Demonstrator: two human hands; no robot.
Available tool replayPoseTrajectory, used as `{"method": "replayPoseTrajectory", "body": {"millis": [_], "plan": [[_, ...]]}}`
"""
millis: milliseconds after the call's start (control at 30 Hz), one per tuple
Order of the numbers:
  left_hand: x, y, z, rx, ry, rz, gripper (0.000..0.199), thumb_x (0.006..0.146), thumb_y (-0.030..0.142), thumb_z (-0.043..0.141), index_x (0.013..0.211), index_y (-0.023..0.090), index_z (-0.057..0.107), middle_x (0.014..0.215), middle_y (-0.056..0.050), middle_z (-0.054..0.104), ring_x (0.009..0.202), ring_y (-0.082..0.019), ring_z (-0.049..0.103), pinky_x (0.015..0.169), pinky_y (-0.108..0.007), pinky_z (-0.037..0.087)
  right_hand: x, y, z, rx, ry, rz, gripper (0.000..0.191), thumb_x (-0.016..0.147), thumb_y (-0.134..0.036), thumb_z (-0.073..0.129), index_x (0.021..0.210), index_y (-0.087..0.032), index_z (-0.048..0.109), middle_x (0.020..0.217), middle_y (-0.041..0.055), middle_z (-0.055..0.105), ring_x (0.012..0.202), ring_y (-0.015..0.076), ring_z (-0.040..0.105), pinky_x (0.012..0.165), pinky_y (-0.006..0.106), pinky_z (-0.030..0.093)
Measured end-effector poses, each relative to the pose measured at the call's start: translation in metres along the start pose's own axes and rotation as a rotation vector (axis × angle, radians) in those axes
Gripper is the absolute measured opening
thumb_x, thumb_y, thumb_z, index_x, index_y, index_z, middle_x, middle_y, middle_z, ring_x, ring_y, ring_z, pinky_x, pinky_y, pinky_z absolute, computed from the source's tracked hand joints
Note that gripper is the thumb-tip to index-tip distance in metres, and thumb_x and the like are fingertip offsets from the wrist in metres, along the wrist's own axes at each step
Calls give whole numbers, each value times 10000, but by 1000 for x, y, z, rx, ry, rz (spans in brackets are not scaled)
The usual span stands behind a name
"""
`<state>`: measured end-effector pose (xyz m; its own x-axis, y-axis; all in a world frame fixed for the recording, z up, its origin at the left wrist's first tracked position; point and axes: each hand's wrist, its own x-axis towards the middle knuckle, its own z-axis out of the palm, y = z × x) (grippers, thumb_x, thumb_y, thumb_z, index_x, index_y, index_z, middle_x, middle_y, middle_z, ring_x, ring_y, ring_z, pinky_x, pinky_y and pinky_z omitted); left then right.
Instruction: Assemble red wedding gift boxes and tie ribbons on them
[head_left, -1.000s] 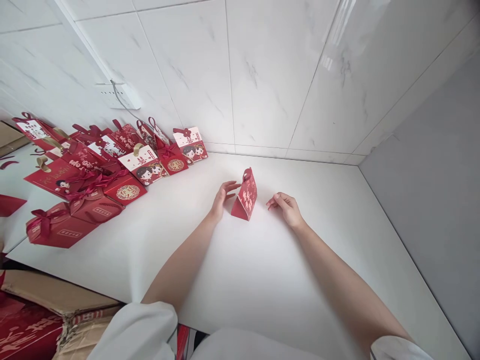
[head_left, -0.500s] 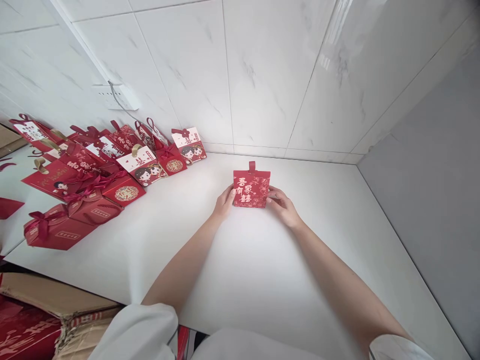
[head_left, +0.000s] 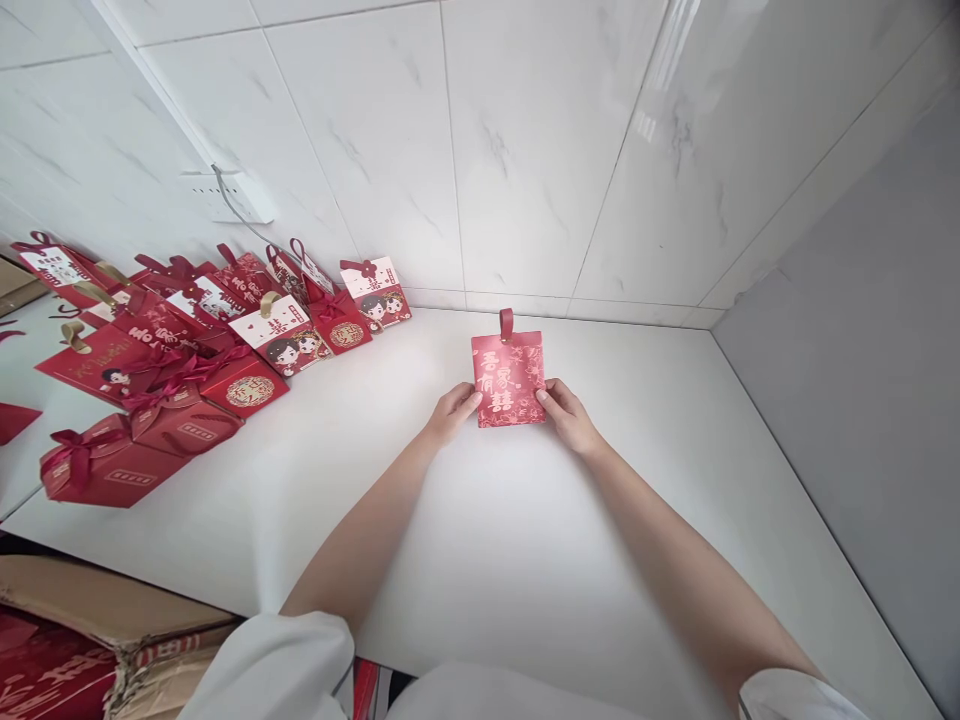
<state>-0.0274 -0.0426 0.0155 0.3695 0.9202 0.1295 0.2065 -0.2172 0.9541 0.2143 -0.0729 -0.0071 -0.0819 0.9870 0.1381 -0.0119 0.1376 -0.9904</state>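
A red gift box (head_left: 511, 380) with pale characters, a floral print and a ribbon loop on top is held over the white table, its printed face tilted up toward me. My left hand (head_left: 454, 411) grips its left edge, thumb on the front. On the opposite edge my right hand (head_left: 568, 413) pinches it the same way, thumb on the front and fingers behind. The back of the box and the fingers behind it are hidden.
Several red gift boxes (head_left: 185, 418) with ribbons and handles crowd the table's left side. Behind them a cable hangs from a wall socket (head_left: 229, 197). An opened cardboard carton (head_left: 112, 600) with red packaging stands below the table at lower left. A grey panel (head_left: 855, 330) borders the right.
The gift box has tilted back, so its front now faces up more and catches the light. Both thumbs have come onto its front face. The view has shifted slightly.
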Motion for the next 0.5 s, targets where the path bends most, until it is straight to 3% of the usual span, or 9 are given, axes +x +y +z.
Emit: {"method": "replayPoseTrajectory", "body": {"millis": [100, 233, 367, 500], "plan": [[0, -2, 0, -25, -32, 4, 431, 876, 562, 521, 966, 161, 652, 912, -62, 659, 937, -214, 605, 832, -332, 483, 0, 0, 1, -15, 21, 1, 325, 899, -537, 524, 1033, -244, 563, 1082, 43, 656, 981, 200, 601, 894, 345, 473], [2, -5, -1, -54, -70, 21, 430, 907, 543, 476, 1010, 163, 648, 975, -72, 646, 978, -213, 591, 861, -343, 489, -2, -3, 1, -25, 20, 3, 371, 903, -540, 513, 1127, -250, 574, 1201, 52, 638, 1064, 211, 589, 961, 357, 445], [1, -6, -2, -92, -167, 54, 423, 879, 533, 533, 996, 147, 659, 1028, -102, 625, 922, -215, 611, 787, -338, 518, -2, -5, 1, -61, 13, 17, 414, 932, -553, 439, 1137, -240, 616, 1177, 46, 661, 1088, 225, 580, 999, 365, 409], [1, -7, -1, -107, -217, 94, 411, 852, 522, 581, 960, 138, 681, 1084, -126, 606, 956, -242, 612, 792, -357, 521, 0, -5, 1, -99, 45, 13, 464, 937, -580, 389, 1018, -216, 666, 1078, 47, 695, 1022, 233, 595, 965, 363, 419]]}}
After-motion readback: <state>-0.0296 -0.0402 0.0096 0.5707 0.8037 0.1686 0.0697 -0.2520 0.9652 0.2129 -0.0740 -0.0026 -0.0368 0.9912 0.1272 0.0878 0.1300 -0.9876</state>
